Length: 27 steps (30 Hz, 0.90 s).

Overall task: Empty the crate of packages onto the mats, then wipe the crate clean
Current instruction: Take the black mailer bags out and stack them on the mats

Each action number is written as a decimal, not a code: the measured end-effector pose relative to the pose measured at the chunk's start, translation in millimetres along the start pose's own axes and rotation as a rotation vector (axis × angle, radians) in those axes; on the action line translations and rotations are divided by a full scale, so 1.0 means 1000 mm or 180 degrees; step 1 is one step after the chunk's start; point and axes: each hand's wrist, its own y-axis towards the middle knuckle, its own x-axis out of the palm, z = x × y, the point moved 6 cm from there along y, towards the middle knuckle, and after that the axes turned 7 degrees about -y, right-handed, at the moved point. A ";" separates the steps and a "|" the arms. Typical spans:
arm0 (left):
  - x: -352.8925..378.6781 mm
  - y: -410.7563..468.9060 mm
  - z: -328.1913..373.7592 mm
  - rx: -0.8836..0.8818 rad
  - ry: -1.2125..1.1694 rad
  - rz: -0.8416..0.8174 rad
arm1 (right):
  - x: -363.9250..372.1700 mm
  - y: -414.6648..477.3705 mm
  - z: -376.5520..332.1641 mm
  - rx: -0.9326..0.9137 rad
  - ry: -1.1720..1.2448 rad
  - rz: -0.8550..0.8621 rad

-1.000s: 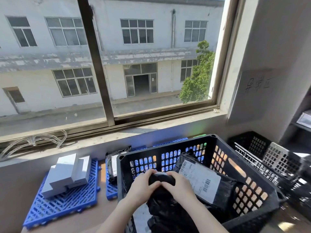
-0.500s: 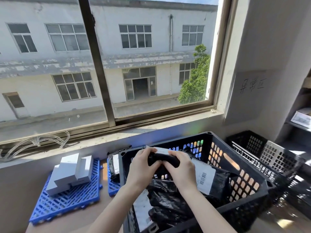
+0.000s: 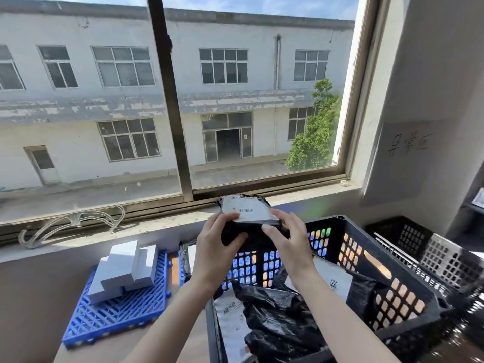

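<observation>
A black package with a white barcode label [image 3: 247,213] is lifted above the far rim of the black lattice crate [image 3: 366,260]. My left hand [image 3: 218,247] grips its left end, and my right hand [image 3: 286,238] holds its right end with thumb and fingers round it. Several black plastic packages [image 3: 277,318] with labels lie inside the crate. A blue grid mat [image 3: 117,310] at the left carries white boxes [image 3: 125,268]. A second blue mat [image 3: 181,268] shows behind the crate, with a black package [image 3: 186,258] on it.
A window sill [image 3: 157,226] with a clear cable loop [image 3: 73,221] runs along the back. More black crates [image 3: 429,247] stand at the right, against a white wall. The brown tabletop [image 3: 34,310] extends to the left.
Both hands have raised the black package out of the crate, from among the other packages up to above the far rim. The view has tilted upward.
</observation>
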 end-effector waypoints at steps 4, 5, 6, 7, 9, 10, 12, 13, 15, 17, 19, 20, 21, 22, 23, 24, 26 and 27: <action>-0.009 0.011 -0.020 0.0017 0.0065 0.0089 | 0.025 0.022 0.003 0.0071 0.0220 -0.0170; -0.012 0.014 -0.026 0.0017 0.0085 0.0113 | 0.031 0.029 0.003 0.0047 0.0160 -0.0191; -0.015 0.019 -0.033 0.0011 0.0108 0.0146 | 0.039 0.036 0.003 0.0041 0.0118 -0.0227; -0.019 0.025 -0.042 -0.0007 0.0128 0.0185 | 0.047 0.045 0.004 0.0051 0.0091 -0.0267; -0.027 0.037 -0.060 -0.0067 0.0159 0.0250 | 0.063 0.062 0.004 0.0075 0.0026 -0.0348; -0.031 0.044 -0.070 -0.0092 0.0172 0.0259 | 0.071 0.071 0.004 0.0098 -0.0032 -0.0389; -0.035 0.060 -0.090 -0.0148 0.0167 0.0207 | 0.087 0.090 0.005 0.0131 -0.0139 -0.0472; -0.036 0.068 -0.100 -0.0207 0.0117 0.0147 | 0.094 0.101 0.006 0.0154 -0.0154 -0.0516; -0.035 0.086 -0.123 -0.0422 -0.0096 -0.0024 | 0.108 0.125 0.013 0.0238 -0.0192 -0.0607; -0.030 0.101 -0.149 -0.0706 -0.0345 -0.0186 | 0.120 0.149 0.025 0.0335 -0.0266 -0.0691; -0.024 0.113 -0.176 -0.0912 -0.0432 -0.0204 | 0.132 0.173 0.040 0.0422 -0.0356 -0.0795; -0.020 0.117 -0.190 -0.1017 -0.0438 -0.0195 | 0.138 0.183 0.048 0.0485 -0.0440 -0.0866; -0.015 0.119 -0.204 -0.1137 -0.0459 -0.0202 | 0.144 0.193 0.059 0.0555 -0.0529 -0.0947; -0.009 0.119 -0.219 -0.1258 -0.0504 -0.0228 | 0.149 0.201 0.069 0.0620 -0.0634 -0.1031; -0.003 0.117 -0.233 -0.1371 -0.0568 -0.0280 | 0.154 0.208 0.081 0.0681 -0.0732 -0.1090; 0.004 0.114 -0.246 -0.1492 -0.0623 -0.0336 | 0.158 0.214 0.094 0.0747 -0.0843 -0.1140; 0.019 0.106 -0.271 -0.1739 -0.0690 -0.0429 | 0.166 0.224 0.119 0.0912 -0.1103 -0.1237; 0.027 0.101 -0.282 -0.1871 -0.0748 -0.0476 | 0.169 0.227 0.132 0.0997 -0.1214 -0.1299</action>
